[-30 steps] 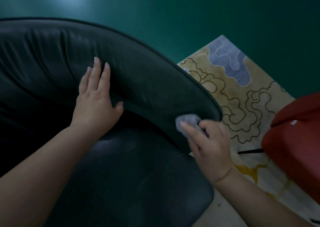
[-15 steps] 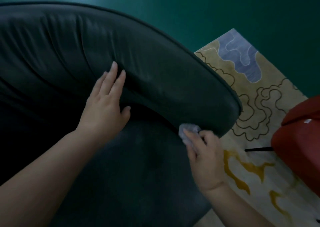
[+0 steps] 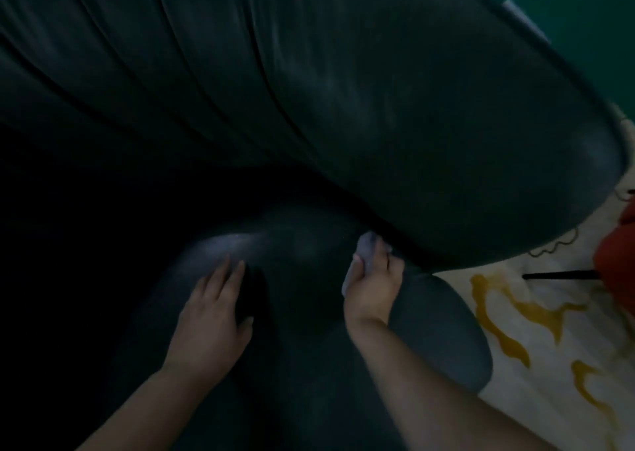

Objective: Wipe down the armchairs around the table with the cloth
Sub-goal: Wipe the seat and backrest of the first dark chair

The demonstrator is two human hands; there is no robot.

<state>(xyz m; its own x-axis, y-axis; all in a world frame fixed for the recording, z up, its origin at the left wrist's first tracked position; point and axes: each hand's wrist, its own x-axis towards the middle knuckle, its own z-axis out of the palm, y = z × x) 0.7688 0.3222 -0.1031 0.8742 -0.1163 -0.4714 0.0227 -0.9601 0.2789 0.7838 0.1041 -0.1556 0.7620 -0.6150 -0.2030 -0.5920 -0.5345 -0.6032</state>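
Dark green leather armchair with a padded, pleated backrest (image 3: 343, 89) fills most of the view; it serves as the landmark here. No brand, label or writing readable anywhere on it; the frame is dim and slightly blurred.

Backrest's rounded right end runs out toward the frame's right edge, piped seam along its top rim. Seat cushion (image 3: 439, 330) below the backrest, its right edge curving down to the floor. Deep dark crease between the two. Left of the seat the chair is in shadow, detail can't be made out.

Right of the armchair: cream rug with mustard-yellow swirl pattern (image 3: 536, 330), bare and open from the seat edge outward. Beyond it, at the right frame edge, part of a red upholstered chair (image 3: 618, 254) with a thin black leg (image 3: 560, 274) sticking toward the armchair, well apart from it. Dark teal floor (image 3: 591, 10) above the backrest's right end.

Left hand (image 3: 209, 320) flat on the seat cushion, fingers straight and together, pressing down, holding nothing.

Right hand (image 3: 372, 285) curled around a small crumpled pale grey-lilac cloth (image 3: 366, 249), pushing it into the crease where seat meets backrest, near the backrest's right end. Cloth is bunched, sticking out past the fingertips and along the thumb side.
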